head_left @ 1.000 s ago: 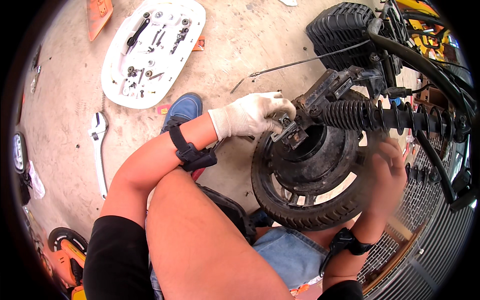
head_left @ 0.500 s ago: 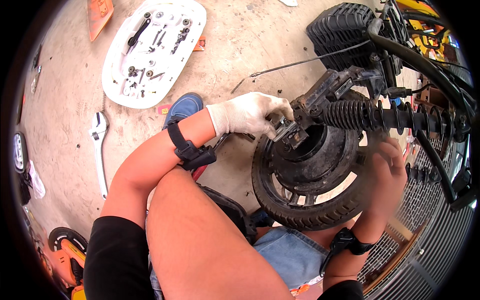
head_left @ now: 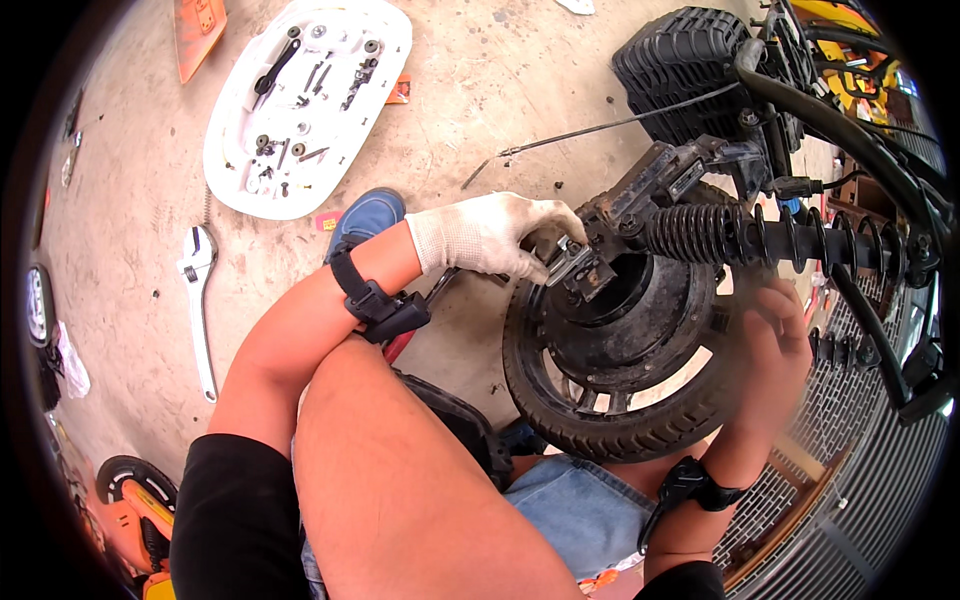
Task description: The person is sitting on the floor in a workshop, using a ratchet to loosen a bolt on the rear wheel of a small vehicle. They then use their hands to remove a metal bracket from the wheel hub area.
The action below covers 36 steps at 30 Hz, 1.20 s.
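Left hand (head_left: 497, 232) has eased leftward; grip apart at metal bracket (head_left: 572, 264); right hand (head_left: 778, 335), cannot tell.

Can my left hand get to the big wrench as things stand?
Probably yes. The wrench lies uncovered on the floor, left of your left hand. Your blue shoe stands partly between, but likely leaves room to pass over. The hand is at the metal bracket.
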{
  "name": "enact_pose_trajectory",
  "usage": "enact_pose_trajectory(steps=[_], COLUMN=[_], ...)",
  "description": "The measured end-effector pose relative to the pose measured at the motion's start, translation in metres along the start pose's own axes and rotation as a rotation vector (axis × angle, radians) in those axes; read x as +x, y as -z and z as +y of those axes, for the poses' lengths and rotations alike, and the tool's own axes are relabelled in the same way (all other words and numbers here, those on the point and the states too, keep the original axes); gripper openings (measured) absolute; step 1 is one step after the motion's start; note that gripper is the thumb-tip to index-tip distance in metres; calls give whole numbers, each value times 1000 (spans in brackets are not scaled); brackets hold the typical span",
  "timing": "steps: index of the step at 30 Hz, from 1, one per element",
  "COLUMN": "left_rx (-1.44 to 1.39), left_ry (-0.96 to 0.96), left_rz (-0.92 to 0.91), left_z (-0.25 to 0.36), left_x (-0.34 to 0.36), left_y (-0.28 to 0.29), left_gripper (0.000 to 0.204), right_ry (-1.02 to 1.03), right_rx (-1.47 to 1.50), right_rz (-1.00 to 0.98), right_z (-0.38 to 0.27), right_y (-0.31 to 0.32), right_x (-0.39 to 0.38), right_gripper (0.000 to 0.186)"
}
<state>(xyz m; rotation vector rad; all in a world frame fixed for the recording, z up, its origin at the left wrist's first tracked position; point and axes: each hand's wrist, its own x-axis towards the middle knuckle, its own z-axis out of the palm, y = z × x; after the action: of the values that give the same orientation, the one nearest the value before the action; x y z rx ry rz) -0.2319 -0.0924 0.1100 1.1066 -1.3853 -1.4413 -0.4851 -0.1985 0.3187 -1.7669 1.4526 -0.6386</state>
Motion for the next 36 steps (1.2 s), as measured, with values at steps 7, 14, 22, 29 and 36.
enact_pose_trajectory(steps=[7,14,22,29,36], left_rx=[60,71,-125,-79,833], left_ry=[59,54,40,363,633], left_rz=[-6,-11,482,1252,1011], left_z=[6,8,-8,-62,-78], left_x=[1,-2,-51,-165,-174], left_y=[2,1,55,107,144], left_gripper=[57,66,45,26,41], right_ry=[1,-1,85,84,114], right_rx=[-41,-30,-118,-85,-66], right_rz=[-1,11,-45,-48,-55], right_z=[-4,-5,1,-3,-1], right_y=[-1,-3,0,1,3], right_x=[-1,-2,3,0,1], right_gripper=[25,23,23,21,21])
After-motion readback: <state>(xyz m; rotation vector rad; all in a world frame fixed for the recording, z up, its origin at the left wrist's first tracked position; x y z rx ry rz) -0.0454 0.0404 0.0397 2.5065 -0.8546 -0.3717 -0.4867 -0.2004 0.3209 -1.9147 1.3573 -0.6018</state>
